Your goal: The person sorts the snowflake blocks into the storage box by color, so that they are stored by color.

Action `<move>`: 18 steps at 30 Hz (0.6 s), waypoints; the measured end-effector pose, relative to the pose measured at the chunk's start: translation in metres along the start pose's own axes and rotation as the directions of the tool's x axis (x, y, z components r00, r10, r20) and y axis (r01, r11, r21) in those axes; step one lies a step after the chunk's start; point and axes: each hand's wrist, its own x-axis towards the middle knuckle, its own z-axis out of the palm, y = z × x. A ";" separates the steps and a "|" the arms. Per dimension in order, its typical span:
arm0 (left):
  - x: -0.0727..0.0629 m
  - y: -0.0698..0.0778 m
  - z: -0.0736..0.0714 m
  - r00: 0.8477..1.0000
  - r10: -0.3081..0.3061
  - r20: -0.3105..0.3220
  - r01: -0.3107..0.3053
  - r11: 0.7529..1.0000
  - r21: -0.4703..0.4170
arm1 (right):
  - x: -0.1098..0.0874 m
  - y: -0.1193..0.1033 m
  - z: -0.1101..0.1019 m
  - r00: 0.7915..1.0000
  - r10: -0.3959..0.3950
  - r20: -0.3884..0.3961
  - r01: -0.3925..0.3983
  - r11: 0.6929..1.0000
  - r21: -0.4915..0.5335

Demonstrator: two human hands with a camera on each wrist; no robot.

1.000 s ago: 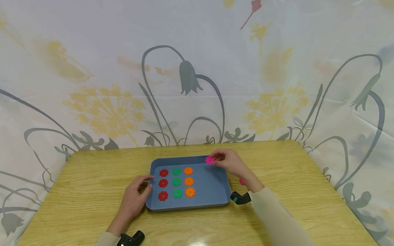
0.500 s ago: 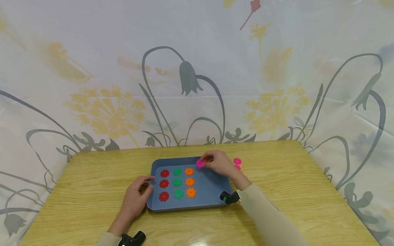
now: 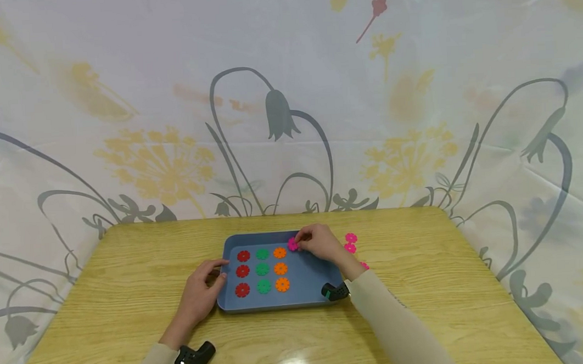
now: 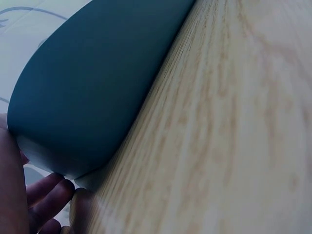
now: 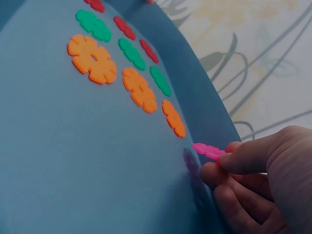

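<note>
My right hand (image 3: pixel 320 243) pinches a pink snowflake disc (image 3: pixel 292 244) between thumb and fingertips, over the far part of a blue-grey tray (image 3: pixel 316 282). In the right wrist view, that pink disc (image 5: pixel 207 150) is tilted just above the tray floor, with its dark reflection below. Beside it lie three columns of discs: orange (image 3: pixel 280 269), green (image 3: pixel 262 270) and red (image 3: pixel 243 271). My left hand (image 3: pixel 200 288) holds the tray's left edge. In the left wrist view its fingers (image 4: pixel 51 195) touch the tray's outer wall (image 4: pixel 92 83).
More pink discs (image 3: pixel 351 238) lie on the wooden table (image 3: pixel 260 343) right of the tray, partly behind my right wrist. A patterned cloth (image 3: pixel 290 165) hangs behind the table. A black wrist camera (image 3: pixel 334 291) sits over the tray's near right corner.
My right hand has carried the pink disc leftward and lowered it close to the tray floor, beside the far orange disc. More pink discs have come into sight. The left hand stays put.
</note>
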 end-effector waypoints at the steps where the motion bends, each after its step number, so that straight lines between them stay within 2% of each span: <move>1: 0.000 0.000 0.000 1.000 0.002 0.001 -0.002 1.000 -0.001 | 0.000 0.000 0.000 1.000 0.001 -0.002 -0.001 1.000 0.001; 8: 0.000 0.000 -0.001 1.000 0.006 0.008 -0.006 1.000 -0.002 | 0.001 0.001 0.001 1.000 0.003 0.001 -0.003 1.000 -0.025; 18: 0.000 0.000 0.000 1.000 0.011 0.001 -0.011 1.000 0.003 | 0.001 0.003 0.002 1.000 -0.016 0.001 0.016 0.992 -0.124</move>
